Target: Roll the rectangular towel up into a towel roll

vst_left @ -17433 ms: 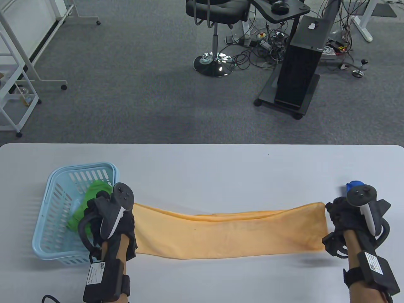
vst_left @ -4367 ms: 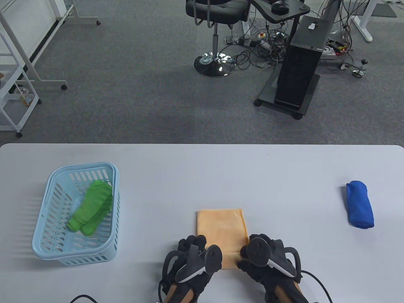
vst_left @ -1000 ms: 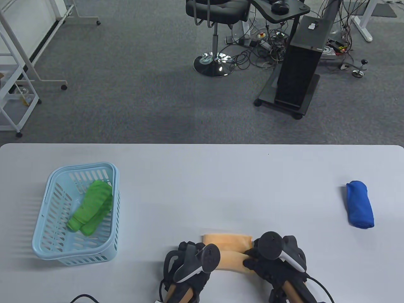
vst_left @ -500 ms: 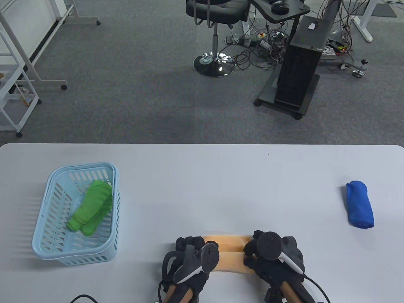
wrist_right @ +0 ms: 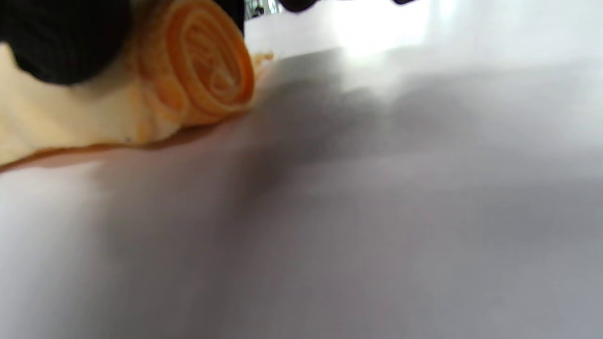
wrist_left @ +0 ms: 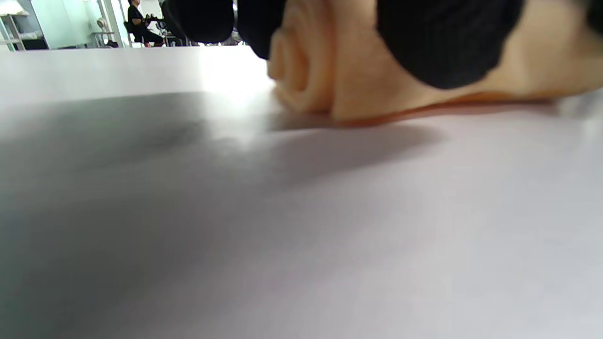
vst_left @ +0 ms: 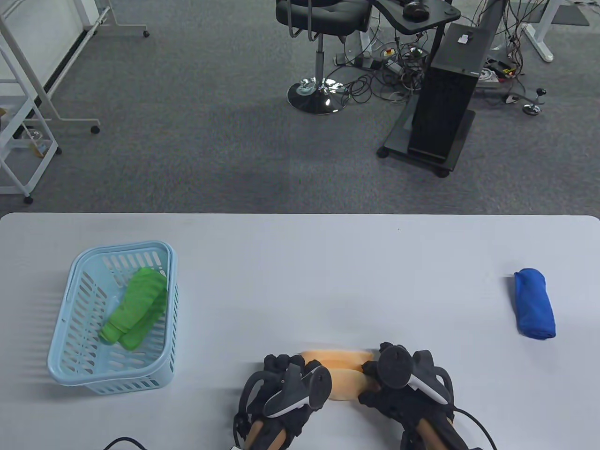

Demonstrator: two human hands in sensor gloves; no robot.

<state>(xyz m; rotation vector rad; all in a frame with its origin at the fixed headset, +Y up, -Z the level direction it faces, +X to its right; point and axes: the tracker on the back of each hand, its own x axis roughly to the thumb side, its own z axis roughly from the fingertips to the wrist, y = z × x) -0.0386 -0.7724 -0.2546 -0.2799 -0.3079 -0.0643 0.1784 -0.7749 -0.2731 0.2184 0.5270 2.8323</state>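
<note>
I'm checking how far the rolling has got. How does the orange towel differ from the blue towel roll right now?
The orange towel lies at the table's near edge with its long axis across the view; the blue towel roll lies far right, long axis pointing away. The left hand and right hand grip the orange towel's ends; nothing touches the blue roll. Both lie on the table; the right wrist view shows the orange one's spiral end.
</note>
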